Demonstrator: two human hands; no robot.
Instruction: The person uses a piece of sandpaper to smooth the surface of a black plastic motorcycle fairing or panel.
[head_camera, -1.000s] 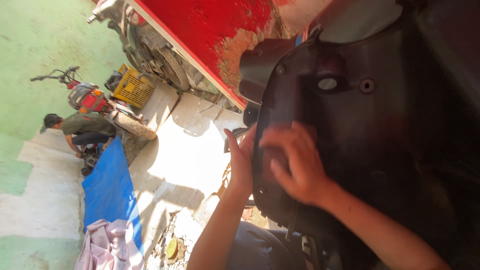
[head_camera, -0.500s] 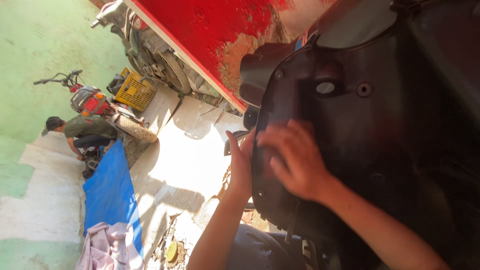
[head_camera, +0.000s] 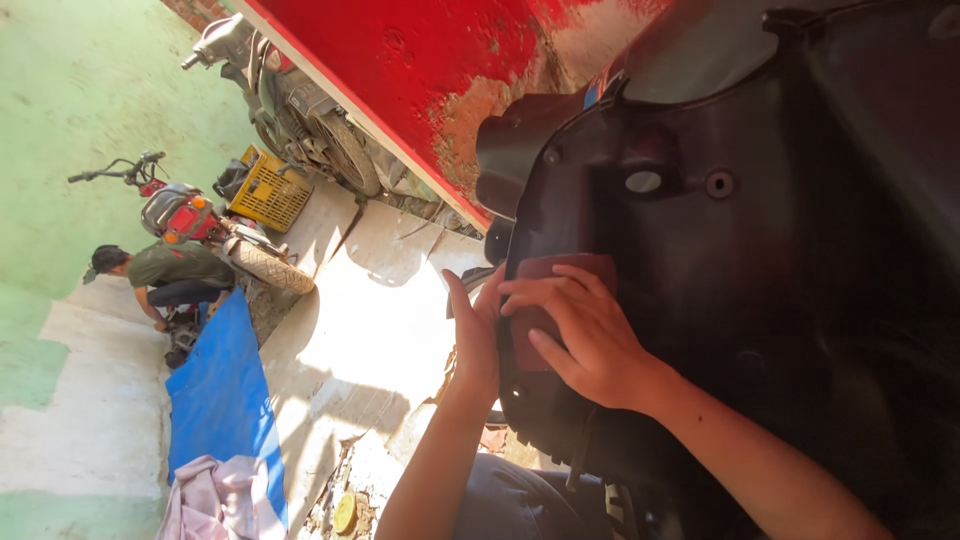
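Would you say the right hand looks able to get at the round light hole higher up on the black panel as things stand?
Probably yes. The right hand lies flat on a reddish pad on the black panel, and the round hole sits just above it with bare panel between. The left hand grips the panel's edge, off to the side.

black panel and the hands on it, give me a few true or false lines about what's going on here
1. A hand presses a dark red pad flat against the black panel. True.
2. The other hand grips the panel's edge. True.
3. The pad is bright yellow. False: it is dark red; the yellow thing is a crate far off.
4. A crouching person works beside a red motorbike. True.
5. The blue sheet covers the panel. False: it lies on the ground, well away.
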